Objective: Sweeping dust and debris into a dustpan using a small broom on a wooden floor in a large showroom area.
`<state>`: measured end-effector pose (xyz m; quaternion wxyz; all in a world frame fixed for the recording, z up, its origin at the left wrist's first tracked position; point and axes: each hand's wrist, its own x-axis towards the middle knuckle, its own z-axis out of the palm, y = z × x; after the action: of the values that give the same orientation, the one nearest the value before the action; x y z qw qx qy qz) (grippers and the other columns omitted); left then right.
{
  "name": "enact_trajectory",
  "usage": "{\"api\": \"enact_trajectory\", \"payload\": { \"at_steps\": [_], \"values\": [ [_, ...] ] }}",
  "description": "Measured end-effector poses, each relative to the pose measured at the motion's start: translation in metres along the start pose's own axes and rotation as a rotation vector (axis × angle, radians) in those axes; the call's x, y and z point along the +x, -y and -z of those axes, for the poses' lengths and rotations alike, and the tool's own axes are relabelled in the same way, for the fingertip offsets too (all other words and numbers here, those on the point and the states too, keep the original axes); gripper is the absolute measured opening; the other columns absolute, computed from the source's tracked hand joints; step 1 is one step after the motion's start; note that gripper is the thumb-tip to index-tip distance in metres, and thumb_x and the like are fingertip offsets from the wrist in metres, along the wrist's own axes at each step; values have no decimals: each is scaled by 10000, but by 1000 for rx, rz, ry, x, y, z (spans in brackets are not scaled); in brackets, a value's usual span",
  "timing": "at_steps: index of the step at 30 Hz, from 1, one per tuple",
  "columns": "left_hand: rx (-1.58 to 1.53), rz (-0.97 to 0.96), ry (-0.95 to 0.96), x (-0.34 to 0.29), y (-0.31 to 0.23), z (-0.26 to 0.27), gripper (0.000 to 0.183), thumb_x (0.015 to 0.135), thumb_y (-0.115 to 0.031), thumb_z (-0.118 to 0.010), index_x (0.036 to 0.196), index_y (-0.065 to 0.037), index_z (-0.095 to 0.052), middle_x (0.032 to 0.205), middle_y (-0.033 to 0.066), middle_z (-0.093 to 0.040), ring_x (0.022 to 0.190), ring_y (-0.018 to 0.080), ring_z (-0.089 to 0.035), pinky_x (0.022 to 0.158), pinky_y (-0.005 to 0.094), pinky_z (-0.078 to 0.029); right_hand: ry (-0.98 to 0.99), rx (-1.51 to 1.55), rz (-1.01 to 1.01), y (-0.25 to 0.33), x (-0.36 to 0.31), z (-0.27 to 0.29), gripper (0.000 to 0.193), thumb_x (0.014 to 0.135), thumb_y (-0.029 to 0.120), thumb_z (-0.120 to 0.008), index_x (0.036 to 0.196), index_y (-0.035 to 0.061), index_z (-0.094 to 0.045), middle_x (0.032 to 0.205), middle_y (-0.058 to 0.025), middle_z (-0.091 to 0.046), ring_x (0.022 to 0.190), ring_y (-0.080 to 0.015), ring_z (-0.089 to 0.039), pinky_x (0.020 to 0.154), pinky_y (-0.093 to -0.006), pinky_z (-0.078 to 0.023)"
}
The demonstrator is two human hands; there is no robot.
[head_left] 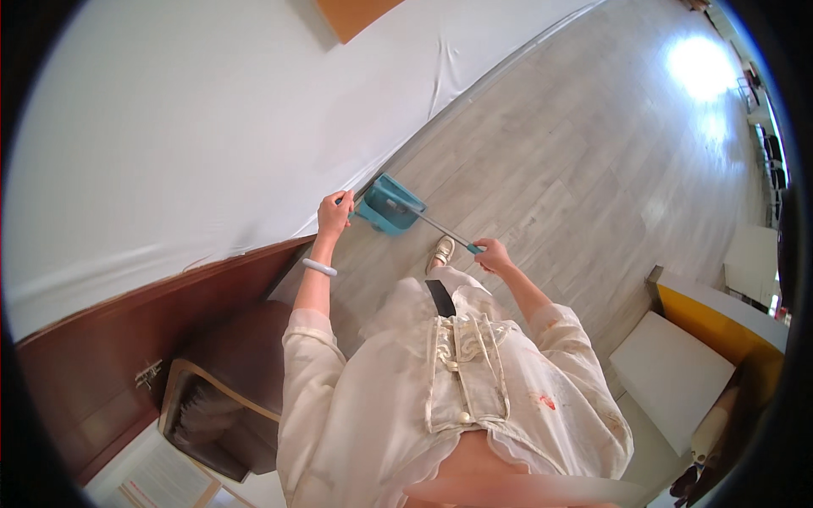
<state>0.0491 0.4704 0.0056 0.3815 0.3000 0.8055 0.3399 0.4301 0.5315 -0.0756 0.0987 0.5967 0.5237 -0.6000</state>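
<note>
A teal dustpan [391, 222] is held low in front of me, beside the foot of the white wall. My left hand [334, 213] is closed round a dark teal handle at the dustpan's left side. In my right hand [491, 256], the fingers wrap the teal grip of a thin grey pole [442, 229]. From there the pole slants up and left, and its far end overlaps the inside of the dustpan. Whether bristles sit at that end, I cannot tell. My shoe [442, 251] stands just below the pole.
Grey plank floor [550, 152] stretches away to the right. A white wall [186, 127] runs along the left, with dark red wood panelling [102, 372] below. Nearby stands a brown leather chair [212, 415]. At the right are a white panel [671, 372] and a yellow-sided piece of furniture [711, 317].
</note>
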Motion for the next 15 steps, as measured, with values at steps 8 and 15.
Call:
{"api": "enact_trajectory", "payload": {
  "at_steps": [8, 15],
  "values": [
    [64, -105, 110, 3, -29, -26, 376, 855, -300, -526, 594, -30, -555, 500, 0, -492, 401, 91, -464, 377, 244, -402, -177, 268, -171, -49, -50, 82, 517, 677, -30, -553, 1189, 37, -533, 547, -43, -522, 407, -113, -473, 332, -253, -333],
    [210, -266, 299, 47, -53, -70, 362, 847, -308, -533, 602, -46, -586, 488, 24, -501, 422, 129, -479, 434, 288, -394, -510, 357, -280, -65, -14, 113, 238, 720, -17, -545, 957, -27, -559, 602, -98, -544, 449, -161, -530, 340, -325, -377]
  ]
}}
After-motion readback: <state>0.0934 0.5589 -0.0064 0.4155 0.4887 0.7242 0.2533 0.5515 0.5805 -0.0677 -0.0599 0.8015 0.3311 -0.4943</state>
